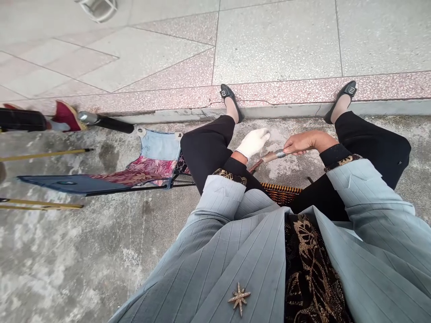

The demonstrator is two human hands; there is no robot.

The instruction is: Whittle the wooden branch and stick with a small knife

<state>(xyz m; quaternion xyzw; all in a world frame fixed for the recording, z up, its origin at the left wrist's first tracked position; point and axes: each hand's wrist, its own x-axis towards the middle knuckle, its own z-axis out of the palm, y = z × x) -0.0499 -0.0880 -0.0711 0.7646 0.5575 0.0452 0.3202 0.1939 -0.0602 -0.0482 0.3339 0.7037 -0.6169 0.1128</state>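
A slender tool (280, 154) is observed right of the centre of the frame, held at its upper end by the bare right hand (299, 142), whose fingers are closed narrowly around it. The tool is slanted down toward the lower left; a silver-grey band is seen just beside the gripping fingers, and a brown section is extended below it toward the left wrist, where its far end cannot be made out. The left hand (254, 142), near the centre and covered by a white glove, is carried with its fingers curled; whether anything is held in it cannot be told. Both hands are placed between the knees of the dark trousers (210, 139), above the concrete ground. A woven seat (282, 190) is partly exposed between the thighs, below the tool. Black shoes (231, 99) are set at the edge of a paved step (276, 49), which is spread across the upper frame. At left of centre, a folding chair (144, 168) covered in blue and floral fabric is noted. Farther left, a red shoe (65, 117) is worn by another person, and a dark cylinder (112, 123) with a metallic end is positioned just beside it. Yellow poles (47, 154) are seen at the left edge.
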